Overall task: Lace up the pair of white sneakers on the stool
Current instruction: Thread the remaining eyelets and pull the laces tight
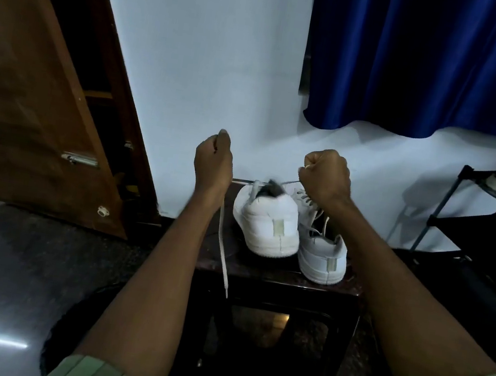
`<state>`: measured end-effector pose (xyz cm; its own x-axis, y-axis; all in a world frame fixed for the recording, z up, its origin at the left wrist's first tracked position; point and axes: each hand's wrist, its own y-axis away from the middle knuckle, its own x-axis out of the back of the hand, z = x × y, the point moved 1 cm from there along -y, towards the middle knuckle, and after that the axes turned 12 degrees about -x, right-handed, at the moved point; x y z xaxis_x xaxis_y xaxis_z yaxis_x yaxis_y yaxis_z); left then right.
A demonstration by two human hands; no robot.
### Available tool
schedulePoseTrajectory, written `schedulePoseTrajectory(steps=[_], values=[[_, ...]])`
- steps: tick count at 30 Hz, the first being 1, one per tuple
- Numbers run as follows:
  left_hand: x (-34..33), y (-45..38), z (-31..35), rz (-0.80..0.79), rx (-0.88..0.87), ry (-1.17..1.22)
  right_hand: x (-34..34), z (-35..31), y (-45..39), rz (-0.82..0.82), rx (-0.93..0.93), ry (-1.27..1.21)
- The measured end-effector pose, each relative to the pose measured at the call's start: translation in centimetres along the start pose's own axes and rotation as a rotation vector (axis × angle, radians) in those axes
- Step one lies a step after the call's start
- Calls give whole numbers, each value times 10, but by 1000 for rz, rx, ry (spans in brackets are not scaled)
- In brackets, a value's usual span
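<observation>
Two green sleeves sit at the bottom, and two bare arms reach up from them. A dark stool [278,277] stands on the shiny floor, and two white sneakers stand on top, heels facing us. The left sneaker [267,220] touches the right sneaker [321,251]. The left hand [213,163] is curled tight around one end of a white lace [224,249], which hangs down past the stool's front edge. The right hand [326,176] is a fist pinching the other end. The lace runs from both hands to the top of the left sneaker. Behind are a pale wall, a brown door, a blue curtain [435,64] and a black shoe rack [491,223].
</observation>
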<state>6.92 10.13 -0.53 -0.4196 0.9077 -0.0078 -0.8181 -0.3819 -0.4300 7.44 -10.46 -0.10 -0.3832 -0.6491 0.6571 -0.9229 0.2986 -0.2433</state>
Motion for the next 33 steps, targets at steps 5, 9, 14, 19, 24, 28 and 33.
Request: schedulePoseTrajectory(steps=[5,9,14,19,24,28,33], values=[[-4,13,10,-159,-140,-79,1,-7,9,-115,85,-156],[-9,21,27,-274,-388,-350,6,-21,18,-250,104,-367],[-10,23,39,-428,-451,-493,21,-45,27,-417,203,-378],[-3,16,39,-393,-417,-591,29,-45,29,-479,173,-357],[15,3,30,-363,-376,-621,41,-40,13,-315,-93,-674],[7,4,37,-438,-437,-547,39,-45,22,-488,163,-337],[1,9,45,-407,-444,-581,27,-55,28,-386,210,-202]])
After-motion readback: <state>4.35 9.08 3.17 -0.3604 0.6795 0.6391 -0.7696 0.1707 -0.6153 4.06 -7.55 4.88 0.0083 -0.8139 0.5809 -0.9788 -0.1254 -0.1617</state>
